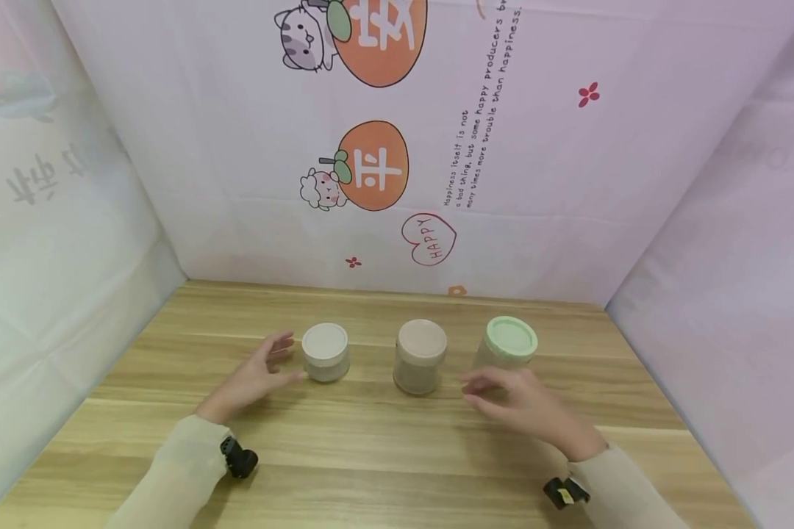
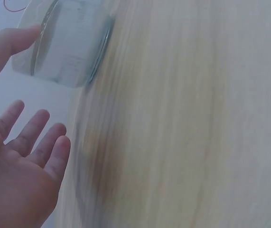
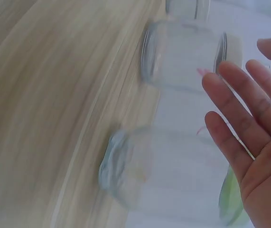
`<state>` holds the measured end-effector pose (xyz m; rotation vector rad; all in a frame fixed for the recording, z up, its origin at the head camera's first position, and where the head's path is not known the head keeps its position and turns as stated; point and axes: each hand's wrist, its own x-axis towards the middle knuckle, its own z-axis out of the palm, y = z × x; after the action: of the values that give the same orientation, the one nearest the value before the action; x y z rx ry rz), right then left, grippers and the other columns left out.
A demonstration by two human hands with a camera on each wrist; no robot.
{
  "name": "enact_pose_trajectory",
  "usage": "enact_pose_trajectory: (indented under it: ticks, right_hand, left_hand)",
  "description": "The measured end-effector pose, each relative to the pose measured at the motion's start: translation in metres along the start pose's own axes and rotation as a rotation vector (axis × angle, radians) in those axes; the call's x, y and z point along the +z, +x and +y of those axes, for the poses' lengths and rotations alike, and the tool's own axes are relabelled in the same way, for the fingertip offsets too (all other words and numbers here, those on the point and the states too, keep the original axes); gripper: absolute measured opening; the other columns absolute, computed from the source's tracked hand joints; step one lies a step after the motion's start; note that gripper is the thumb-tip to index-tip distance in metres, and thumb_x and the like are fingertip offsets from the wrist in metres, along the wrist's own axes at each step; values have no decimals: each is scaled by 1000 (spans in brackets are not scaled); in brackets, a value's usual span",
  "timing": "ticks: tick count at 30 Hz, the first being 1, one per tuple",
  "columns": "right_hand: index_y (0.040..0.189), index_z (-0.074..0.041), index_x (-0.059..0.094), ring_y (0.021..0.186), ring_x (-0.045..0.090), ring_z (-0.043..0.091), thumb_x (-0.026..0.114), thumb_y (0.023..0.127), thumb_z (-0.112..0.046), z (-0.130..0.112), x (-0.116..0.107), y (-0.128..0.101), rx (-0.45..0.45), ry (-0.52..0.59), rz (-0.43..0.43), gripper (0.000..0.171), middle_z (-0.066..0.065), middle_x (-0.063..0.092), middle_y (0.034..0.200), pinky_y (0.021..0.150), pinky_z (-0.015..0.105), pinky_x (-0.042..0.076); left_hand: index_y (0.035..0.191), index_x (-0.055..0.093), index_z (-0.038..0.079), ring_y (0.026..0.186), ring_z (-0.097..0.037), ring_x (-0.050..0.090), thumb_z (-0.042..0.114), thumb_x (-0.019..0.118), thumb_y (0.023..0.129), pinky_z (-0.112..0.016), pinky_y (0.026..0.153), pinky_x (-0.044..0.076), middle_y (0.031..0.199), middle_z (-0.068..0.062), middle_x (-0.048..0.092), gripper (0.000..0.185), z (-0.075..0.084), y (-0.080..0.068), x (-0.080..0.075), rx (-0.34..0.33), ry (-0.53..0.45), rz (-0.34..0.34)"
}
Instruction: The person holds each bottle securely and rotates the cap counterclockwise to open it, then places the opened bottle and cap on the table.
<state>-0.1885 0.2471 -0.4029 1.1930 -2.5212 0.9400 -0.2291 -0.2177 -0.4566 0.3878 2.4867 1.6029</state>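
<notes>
Three clear jars with coloured lids stand in a row on the wooden table. My left hand (image 1: 256, 380) is beside the short white-lidded jar (image 1: 326, 353), fingers spread and the thumb right at its lower front side. In the left wrist view that jar (image 2: 71, 42) overlaps the thumb tip, and the palm holds nothing. The middle jar (image 1: 420, 356) has a beige lid and stands between the hands. My right hand (image 1: 519, 404) is in front of the green-lidded jar (image 1: 508, 343), hiding its lower part. In the right wrist view the fingers (image 3: 239, 102) are loosely extended and hold nothing.
A printed white cloth (image 1: 523, 220) forms the wall behind the table (image 1: 370, 455), with more white cloth at the left (image 1: 59, 220) and right (image 1: 734, 294). Each sleeve carries a small black device, on the left (image 1: 238, 457) and on the right (image 1: 564, 494).
</notes>
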Motion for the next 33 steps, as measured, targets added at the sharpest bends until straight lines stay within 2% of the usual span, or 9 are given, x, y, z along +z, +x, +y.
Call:
enact_pose_trajectory:
  ticks: [8,12,20,28,33]
  right_hand:
    - [117,-11,70,92,69,12,72,93,-10,-8,17,27,-31,13,-39,25,1,74,107,80,34,59]
    - [120,-7,68,95,69,13,71,94,-12,-15,24,42,-70,25,-53,26,4,73,109,83,32,58]
    - [122,-5,66,98,68,15,68,98,-17,-24,34,64,-71,26,-87,27,5,72,113,83,36,58]
    - [123,-10,65,104,67,13,67,98,-15,-32,44,79,-59,55,-100,26,3,71,116,90,28,54]
    - [123,-7,65,105,66,13,66,98,-16,-43,53,95,-62,30,-132,28,4,70,117,91,27,53]
  left_hand:
    - [158,17,4,142,-47,28,24,83,85,-60,114,25,156,-28,27,100,-2,10,12,10,-46,-6]
    - [158,16,7,143,-46,29,25,85,83,-58,115,26,156,-26,27,103,-1,16,18,3,-59,1]
    - [159,16,8,141,-46,31,24,87,82,-57,114,27,154,-25,31,106,-1,25,25,7,-63,27]
    - [159,15,7,141,-43,32,24,87,81,-53,116,26,153,-22,32,108,1,29,31,3,-86,26]
    - [158,19,12,141,-39,34,27,90,78,-53,116,25,153,-16,35,108,3,32,35,-21,-94,39]
